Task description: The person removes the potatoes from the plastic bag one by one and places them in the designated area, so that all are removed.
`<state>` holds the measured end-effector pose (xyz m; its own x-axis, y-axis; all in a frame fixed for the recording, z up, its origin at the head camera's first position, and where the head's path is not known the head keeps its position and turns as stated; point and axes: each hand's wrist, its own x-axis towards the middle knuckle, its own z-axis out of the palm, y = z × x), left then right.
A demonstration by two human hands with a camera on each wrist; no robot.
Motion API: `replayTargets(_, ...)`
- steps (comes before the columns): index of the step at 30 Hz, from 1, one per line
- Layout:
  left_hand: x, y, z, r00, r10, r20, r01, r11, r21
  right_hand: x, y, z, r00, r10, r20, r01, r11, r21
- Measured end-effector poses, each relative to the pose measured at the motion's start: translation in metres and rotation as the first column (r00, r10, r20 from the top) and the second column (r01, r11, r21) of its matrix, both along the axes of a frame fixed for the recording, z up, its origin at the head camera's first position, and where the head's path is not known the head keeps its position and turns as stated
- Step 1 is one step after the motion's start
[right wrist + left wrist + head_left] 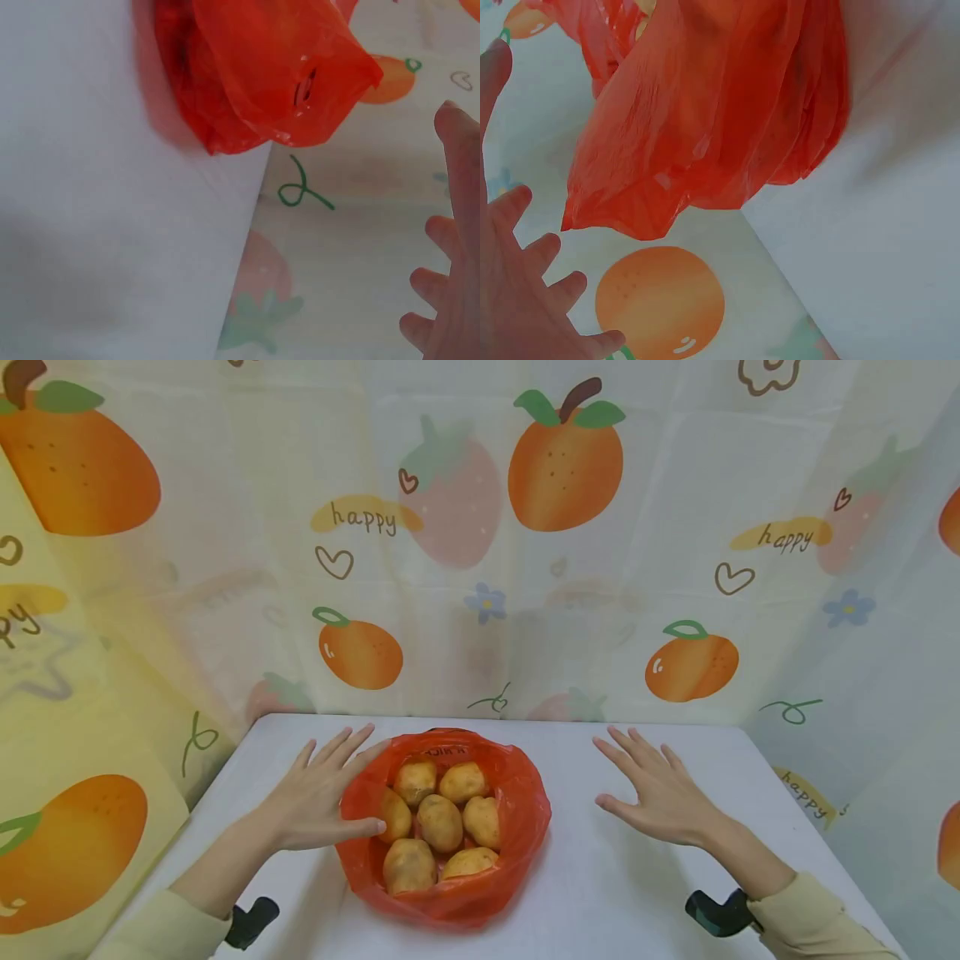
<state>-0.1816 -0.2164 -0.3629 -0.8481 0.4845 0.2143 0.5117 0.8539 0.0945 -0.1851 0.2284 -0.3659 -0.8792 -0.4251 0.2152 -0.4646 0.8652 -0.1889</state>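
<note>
A red plastic bag (525,793) stands on the white table with its mouth wide, and several potatoes (440,823) lie inside it. My left hand (318,797) is held above the bag's left side, fingers spread and straight. It overlaps the bag's rim in the head view, but the left wrist view shows the fingers apart from the red plastic (705,112). To the right of the bag, my right hand (660,793) hovers over the table with its fingers extended and nothing in them. In the right wrist view the bag (285,75) is clear of that hand.
The white table (600,902) reaches back to a fruit-printed cloth (450,635) hanging behind it. Similar cloth hangs at the left and right sides. A dark wrist camera mount (252,923) sits under the left wrist, another (718,913) under the right.
</note>
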Motion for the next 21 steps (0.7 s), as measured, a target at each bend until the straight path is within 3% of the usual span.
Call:
replayTargets(11,-0.006,0.003,-0.012,0.998,0.047,0.036,-0.05,0.995,0.092,-0.001,-0.016,0.001,0.998,0.044,-0.037,-0.045,0.999,-0.012)
replayTargets(21,-0.007,0.002,-0.021,0.997,0.065,0.053,-0.069,0.994,0.088,-0.002,-0.033,0.004,0.997,0.075,-0.036,-0.076,0.997,-0.027)
